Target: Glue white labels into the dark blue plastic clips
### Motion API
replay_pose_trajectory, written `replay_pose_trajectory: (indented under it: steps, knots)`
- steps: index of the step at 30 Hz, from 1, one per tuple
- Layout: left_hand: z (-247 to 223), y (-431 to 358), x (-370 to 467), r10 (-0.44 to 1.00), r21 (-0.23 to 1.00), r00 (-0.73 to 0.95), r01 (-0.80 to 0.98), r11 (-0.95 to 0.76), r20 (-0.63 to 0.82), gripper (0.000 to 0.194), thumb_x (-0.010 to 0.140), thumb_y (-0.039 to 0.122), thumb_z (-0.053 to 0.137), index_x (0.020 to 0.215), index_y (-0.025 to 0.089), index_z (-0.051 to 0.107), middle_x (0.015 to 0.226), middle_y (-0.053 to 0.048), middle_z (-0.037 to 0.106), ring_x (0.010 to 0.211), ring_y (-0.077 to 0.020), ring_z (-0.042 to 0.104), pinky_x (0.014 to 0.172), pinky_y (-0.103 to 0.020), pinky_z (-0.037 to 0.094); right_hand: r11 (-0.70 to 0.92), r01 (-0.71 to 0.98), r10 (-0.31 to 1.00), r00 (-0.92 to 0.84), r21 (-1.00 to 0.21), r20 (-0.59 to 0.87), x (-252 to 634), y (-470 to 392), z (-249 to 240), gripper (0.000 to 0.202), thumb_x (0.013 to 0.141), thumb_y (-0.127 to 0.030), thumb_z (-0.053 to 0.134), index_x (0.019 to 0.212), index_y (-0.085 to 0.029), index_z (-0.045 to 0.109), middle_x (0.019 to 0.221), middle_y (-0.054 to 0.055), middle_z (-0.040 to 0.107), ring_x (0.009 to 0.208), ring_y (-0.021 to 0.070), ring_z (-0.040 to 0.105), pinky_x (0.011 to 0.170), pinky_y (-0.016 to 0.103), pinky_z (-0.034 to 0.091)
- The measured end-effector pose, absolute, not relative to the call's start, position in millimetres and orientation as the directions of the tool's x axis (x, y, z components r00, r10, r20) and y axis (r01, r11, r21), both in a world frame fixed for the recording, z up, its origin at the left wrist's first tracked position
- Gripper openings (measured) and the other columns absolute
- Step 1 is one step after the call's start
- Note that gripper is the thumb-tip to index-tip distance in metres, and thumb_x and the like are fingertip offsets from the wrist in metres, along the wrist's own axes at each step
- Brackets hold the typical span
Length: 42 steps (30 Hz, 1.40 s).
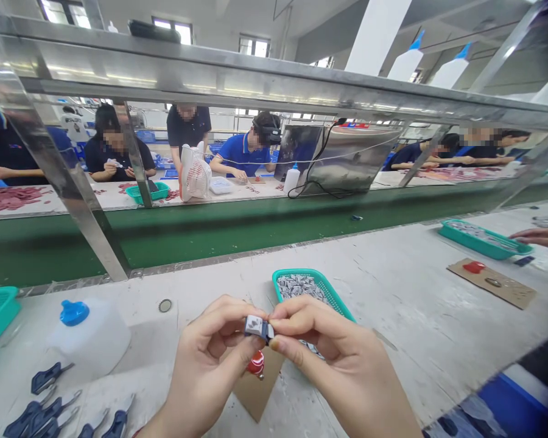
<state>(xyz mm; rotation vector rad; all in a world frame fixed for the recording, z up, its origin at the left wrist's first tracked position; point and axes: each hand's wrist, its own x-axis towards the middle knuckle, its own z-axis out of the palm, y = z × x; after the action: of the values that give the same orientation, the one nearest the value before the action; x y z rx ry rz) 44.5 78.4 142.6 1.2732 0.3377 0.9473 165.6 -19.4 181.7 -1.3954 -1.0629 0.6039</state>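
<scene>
In the head view, my left hand (210,362) pinched the small dark blue part (264,330) between thumb and fingers, while my right hand (331,350) pinched its right end between thumb and forefinger. The part was raised between my hands, in front of the green basket (331,291) and over the worktable (201,283). I judged a firm left hold and light right fingertip pressure best for keeping its pale facing (254,324) square.

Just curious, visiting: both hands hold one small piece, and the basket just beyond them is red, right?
Not quite: the basket is green, as the head view shows. The left hand and right hand do hold one small piece.
</scene>
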Motion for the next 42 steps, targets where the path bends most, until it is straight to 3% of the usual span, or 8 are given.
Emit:
replay_pose_trajectory:
  steps: [5, 9, 14, 20, 28, 32, 37, 42]
  knots:
    - [143.0, 81.9, 42.3, 0.666, 0.903, 0.654, -0.423, -0.072, 0.359, 0.018, 0.085, 0.020, 0.070, 0.095, 0.032, 0.079, 0.088, -0.004, 0.068, 0.071, -0.0145, 0.064, 0.058, -0.021, 0.055, 0.115, 0.233, 0.867, 0.451, -0.966, 0.212, 168.3, -20.7, 184.6, 0.011, 0.079, -0.024, 0.074, 0.068, -0.023, 0.071, 0.084, 0.006, 0.066, 0.078, 0.0211, 0.063, 0.055, 0.026, 0.055]
    - [141.5, 84.2, 42.8, 0.613, 0.903, 0.739, -0.419, 0.097, 0.277, 0.015, 0.083, 0.024, 0.073, 0.094, 0.033, 0.080, 0.086, -0.003, 0.066, 0.073, -0.0133, 0.062, 0.058, -0.020, 0.053, 0.103, -0.144, 0.945, 0.324, -0.984, 0.051, 174.4, -12.2, 177.5, 0.022, 0.068, -0.024, 0.085, 0.064, -0.020, 0.063, 0.079, 0.002, 0.060, 0.073, 0.0164, 0.059, 0.061, 0.025, 0.051]
    - [138.5, 86.2, 46.2, 0.562, 0.836, 0.824, -0.359, 0.414, 0.076, 0.020, 0.078, 0.033, 0.079, 0.097, 0.027, 0.079, 0.075, 0.000, 0.068, 0.066, -0.0096, 0.060, 0.061, -0.018, 0.051, 0.047, -0.450, 0.974, 0.219, -0.892, -0.059, 169.8, -3.6, 163.2, 0.032, 0.074, -0.039, 0.082, 0.096, -0.026, 0.062, 0.090, -0.002, 0.061, 0.071, 0.0107, 0.056, 0.064, 0.020, 0.046]
    - [140.2, 84.1, 46.7, 0.582, 0.856, 0.813, -0.316, 0.410, 0.021, 0.017, 0.077, 0.031, 0.080, 0.090, 0.021, 0.076, 0.081, -0.003, 0.071, 0.067, -0.0098, 0.061, 0.060, -0.017, 0.050, 0.069, -0.431, 0.953, 0.294, -0.900, -0.068, 155.5, 0.4, 157.8, 0.050, 0.079, -0.060, 0.070, 0.118, -0.029, 0.068, 0.132, 0.008, 0.060, 0.108, 0.0238, 0.058, 0.073, 0.026, 0.049]
    - [138.0, 80.4, 49.3, 0.661, 0.848, 0.749, -0.323, 0.420, -0.042, 0.031, 0.076, 0.034, 0.080, 0.101, 0.016, 0.074, 0.082, -0.008, 0.073, 0.065, -0.0135, 0.065, 0.054, -0.020, 0.052, 0.146, -0.303, 0.936, 0.351, -0.942, 0.032, 146.9, 8.5, 147.2, 0.034, 0.092, -0.052, 0.059, 0.117, -0.032, 0.070, 0.129, 0.007, 0.063, 0.079, 0.0151, 0.060, 0.060, 0.023, 0.047]
    - [142.3, 78.4, 51.1, 0.715, 0.831, 0.693, -0.341, 0.439, -0.094, 0.031, 0.073, 0.032, 0.083, 0.098, 0.016, 0.075, 0.080, -0.005, 0.072, 0.064, -0.0091, 0.063, 0.059, -0.015, 0.053, 0.173, -0.272, 0.921, 0.386, -0.947, 0.057, 148.7, 11.7, 144.5, 0.034, 0.093, -0.050, 0.059, 0.118, -0.030, 0.070, 0.123, 0.007, 0.065, 0.076, 0.0141, 0.061, 0.057, 0.022, 0.048]
    - [145.1, 77.0, 52.0, 0.701, 0.817, 0.706, -0.343, 0.463, -0.101, 0.027, 0.072, 0.032, 0.083, 0.091, 0.015, 0.076, 0.074, -0.004, 0.068, 0.061, -0.0084, 0.061, 0.057, -0.015, 0.052, 0.140, -0.429, 0.956, 0.295, -0.892, 0.008, 150.5, 13.8, 145.6, 0.031, 0.092, -0.049, 0.061, 0.111, -0.028, 0.073, 0.116, 0.006, 0.068, 0.083, 0.0141, 0.059, 0.068, 0.022, 0.049]
    - [144.7, 75.4, 50.6, 0.714, 0.817, 0.694, -0.355, 0.455, -0.096, 0.029, 0.074, 0.032, 0.082, 0.097, 0.016, 0.075, 0.075, -0.004, 0.068, 0.065, -0.0109, 0.063, 0.054, -0.016, 0.051, 0.140, -0.377, 0.945, 0.326, -0.915, 0.010, 146.7, 12.2, 145.4, 0.039, 0.093, -0.055, 0.055, 0.117, -0.029, 0.070, 0.122, 0.007, 0.064, 0.075, 0.0139, 0.056, 0.056, 0.022, 0.045]
